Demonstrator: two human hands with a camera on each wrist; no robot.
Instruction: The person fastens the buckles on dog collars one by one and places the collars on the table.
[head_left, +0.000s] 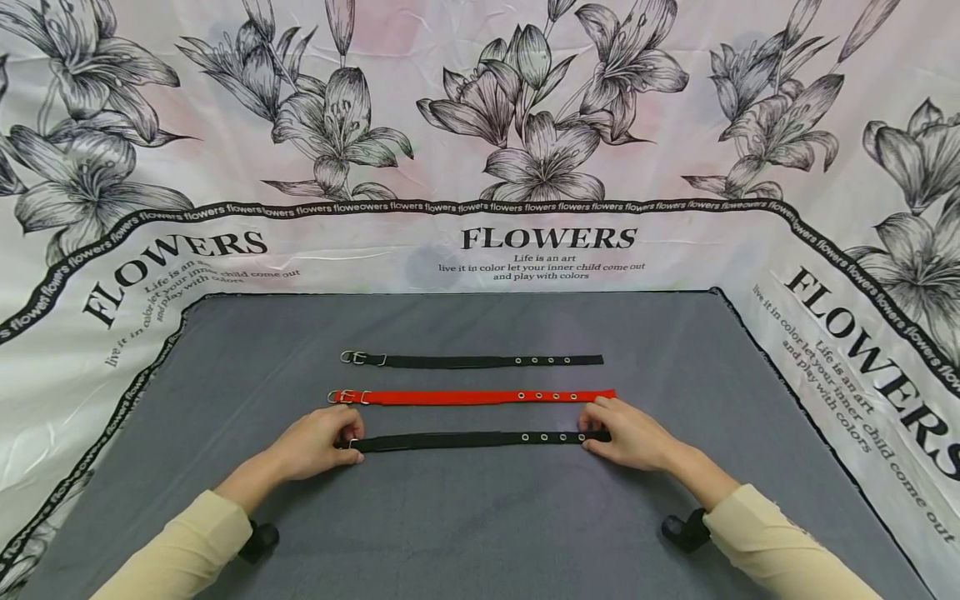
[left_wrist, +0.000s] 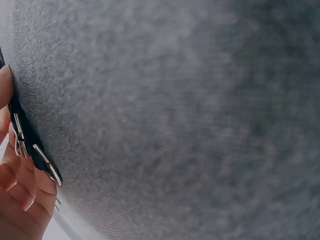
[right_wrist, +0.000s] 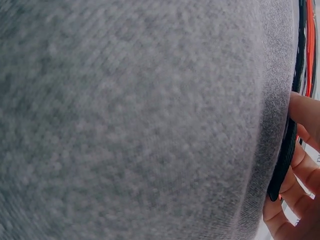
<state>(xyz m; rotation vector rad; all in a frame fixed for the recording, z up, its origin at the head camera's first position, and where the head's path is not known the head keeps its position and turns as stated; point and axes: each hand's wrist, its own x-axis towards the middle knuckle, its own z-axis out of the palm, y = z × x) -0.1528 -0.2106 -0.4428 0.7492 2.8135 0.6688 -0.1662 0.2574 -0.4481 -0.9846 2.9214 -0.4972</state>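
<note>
Three flat buckle collars lie stretched out side by side on the grey cloth. Nearest the person is a black collar point(head_left: 450, 441), its eyelets toward the right. My left hand point(head_left: 318, 442) pinches its buckle end between thumb and fingers, covering most of the buckle in the head view; the metal buckle point(left_wrist: 21, 137) shows in the left wrist view. At the other end, my right hand point(head_left: 628, 433) pinches the tip just past the eyelets. Behind it runs a red collar point(head_left: 450, 398), its right tip close to the right hand's fingers.
A second black collar point(head_left: 450, 362) lies farthest back, its buckle on the left. The grey cloth point(head_left: 480, 525) is bordered by a white printed sheet point(head_left: 360, 250) with flower drawings and lettering. Dark wrist devices sit below both sleeves.
</note>
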